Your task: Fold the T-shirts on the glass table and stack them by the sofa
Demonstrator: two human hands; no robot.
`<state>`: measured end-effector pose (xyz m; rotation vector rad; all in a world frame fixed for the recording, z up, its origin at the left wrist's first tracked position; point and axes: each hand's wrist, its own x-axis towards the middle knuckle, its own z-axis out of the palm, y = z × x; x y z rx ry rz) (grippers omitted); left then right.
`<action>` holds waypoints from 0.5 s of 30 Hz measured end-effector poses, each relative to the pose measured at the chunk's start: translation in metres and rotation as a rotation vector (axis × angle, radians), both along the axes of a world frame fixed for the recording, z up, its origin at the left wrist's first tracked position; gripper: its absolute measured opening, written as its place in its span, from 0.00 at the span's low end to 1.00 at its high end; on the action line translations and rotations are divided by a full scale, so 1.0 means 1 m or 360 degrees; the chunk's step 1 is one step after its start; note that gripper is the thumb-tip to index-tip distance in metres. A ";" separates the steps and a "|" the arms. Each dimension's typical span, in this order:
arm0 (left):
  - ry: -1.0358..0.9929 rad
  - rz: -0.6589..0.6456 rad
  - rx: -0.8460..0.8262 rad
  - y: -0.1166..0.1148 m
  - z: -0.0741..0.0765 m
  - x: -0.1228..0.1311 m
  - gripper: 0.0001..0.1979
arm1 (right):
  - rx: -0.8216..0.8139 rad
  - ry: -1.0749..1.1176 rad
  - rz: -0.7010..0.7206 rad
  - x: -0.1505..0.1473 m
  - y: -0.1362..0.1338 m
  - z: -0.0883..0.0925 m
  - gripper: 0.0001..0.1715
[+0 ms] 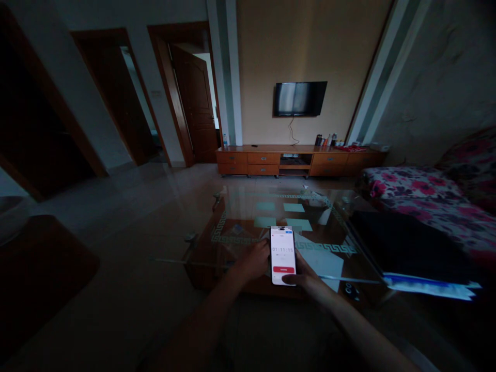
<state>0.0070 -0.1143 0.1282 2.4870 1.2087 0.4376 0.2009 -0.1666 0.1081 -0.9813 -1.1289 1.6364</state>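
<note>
A lit smartphone [283,253] stands upright before me, above the near edge of the glass coffee table [248,243]. Its white screen shows a timer reading about 01:11:15 over a red button. My right hand [304,275] grips the phone from the right and below, its thumb lying over the bottom of the screen. At the left edge of the phone is my left hand [257,259], its fingers curled against the side and partly hidden behind it. White sheets of paper [325,261] lie on the tabletop behind my right hand.
A dark cloth or bag [411,245] rests on papers at the table's right. Beyond stands a long wooden TV cabinet [263,159] under a wall-mounted television [300,99]. A flowered sofa [418,186] is at right; a brown door [196,98] stands ajar at left.
</note>
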 end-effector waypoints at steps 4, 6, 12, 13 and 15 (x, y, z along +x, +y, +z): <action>0.0046 0.0018 -0.0017 0.000 -0.001 0.000 0.18 | -0.0012 0.0028 -0.0011 -0.001 -0.001 0.000 0.59; 0.0043 0.0014 -0.0014 0.000 -0.001 0.000 0.19 | -0.0014 0.0016 -0.0020 -0.001 -0.001 0.000 0.58; 0.0031 0.0011 -0.0033 -0.002 -0.003 0.000 0.21 | 0.0133 -0.0140 -0.0125 0.000 0.009 -0.013 0.49; 0.0041 0.0008 -0.0039 -0.002 -0.005 0.000 0.21 | 0.0167 -0.0184 -0.0144 0.000 0.011 -0.016 0.48; 0.0077 -0.0004 -0.0060 -0.002 -0.008 0.000 0.23 | 0.0205 -0.0283 -0.0201 0.001 0.015 -0.023 0.47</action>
